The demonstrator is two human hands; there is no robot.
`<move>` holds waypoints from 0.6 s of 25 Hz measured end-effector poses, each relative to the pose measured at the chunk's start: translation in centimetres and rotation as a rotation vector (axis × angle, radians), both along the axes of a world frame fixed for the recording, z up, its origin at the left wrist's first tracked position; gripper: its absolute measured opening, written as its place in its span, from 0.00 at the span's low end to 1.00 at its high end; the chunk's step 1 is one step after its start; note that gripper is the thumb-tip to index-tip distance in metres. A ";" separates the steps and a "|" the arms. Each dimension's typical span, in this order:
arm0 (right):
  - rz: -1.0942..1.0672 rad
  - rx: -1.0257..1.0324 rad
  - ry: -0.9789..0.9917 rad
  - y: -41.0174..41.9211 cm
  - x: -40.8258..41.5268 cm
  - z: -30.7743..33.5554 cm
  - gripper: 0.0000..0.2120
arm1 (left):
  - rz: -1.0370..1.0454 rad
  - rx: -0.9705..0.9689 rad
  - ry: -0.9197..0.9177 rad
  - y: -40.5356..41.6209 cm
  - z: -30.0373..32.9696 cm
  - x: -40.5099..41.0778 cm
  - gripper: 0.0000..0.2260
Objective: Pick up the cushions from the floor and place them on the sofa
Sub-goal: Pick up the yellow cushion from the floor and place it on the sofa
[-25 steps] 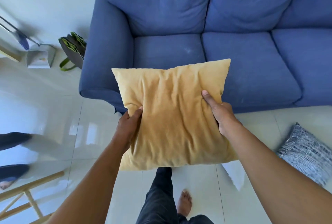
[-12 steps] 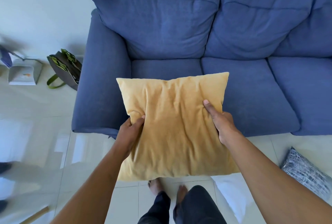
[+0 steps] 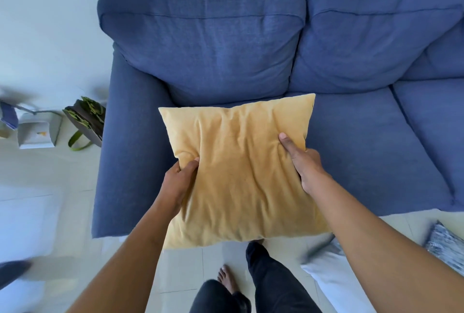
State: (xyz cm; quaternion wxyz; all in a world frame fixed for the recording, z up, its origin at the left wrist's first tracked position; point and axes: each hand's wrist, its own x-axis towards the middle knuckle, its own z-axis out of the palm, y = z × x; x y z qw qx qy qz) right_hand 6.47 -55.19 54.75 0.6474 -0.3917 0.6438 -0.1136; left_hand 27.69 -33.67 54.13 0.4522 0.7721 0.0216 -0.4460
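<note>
I hold a yellow cushion (image 3: 241, 172) in the air in front of the blue sofa (image 3: 364, 142), over the front of its left seat. My left hand (image 3: 179, 179) grips the cushion's left edge and my right hand (image 3: 301, 162) grips its right edge. On the floor at the right lie a grey patterned cushion (image 3: 445, 245) and a white cushion (image 3: 334, 280), both partly hidden by my right arm.
The sofa's left armrest (image 3: 125, 162) stands just left of the held cushion. A dark bag with green handles (image 3: 86, 121) and a white box (image 3: 36, 132) sit on the pale tiled floor by the wall at the left. My legs and bare foot (image 3: 227, 278) are below.
I have stepped closer to the sofa. The yellow cushion, still in both hands, has moved forward and now covers the front of the left seat.
</note>
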 end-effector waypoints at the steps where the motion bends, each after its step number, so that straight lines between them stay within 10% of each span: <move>1: 0.001 0.002 -0.010 -1.2 0.9 -0.5 0.31 | 0.009 -0.003 -0.001 -1.4 -0.3 0.9 0.20; 15: 0.068 -0.123 -0.303 -17.2 14.1 -3.8 0.21 | 0.150 -0.319 -0.170 -15.9 -3.3 16.9 0.25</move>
